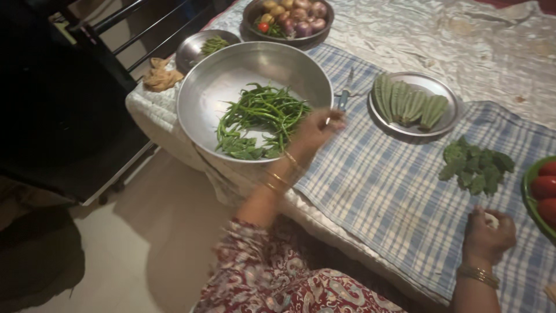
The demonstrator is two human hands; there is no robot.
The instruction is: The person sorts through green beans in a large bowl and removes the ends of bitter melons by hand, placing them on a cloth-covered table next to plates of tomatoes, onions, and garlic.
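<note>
Your left hand [317, 128]: blurred, at near rim of big steel bowl [200, 107], fingers curled; whether it grips anything, cannot tell. Green chillies [263, 113] heaped inside bowl, loose leaves at their near edge. Your right hand [488, 235]: well right of bowl, on checked cloth [376, 185], closed around small pale object [492, 219]. Plate of 4 ridged gourds [412, 104] right of bowl; leaf pile [476, 165] beyond right hand.

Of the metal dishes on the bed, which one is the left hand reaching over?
The large round steel bowl holding long green chillies. The left hand is at its right rim; the flat steel plate of ridged gourds and small steel bowl lie apart.
</note>
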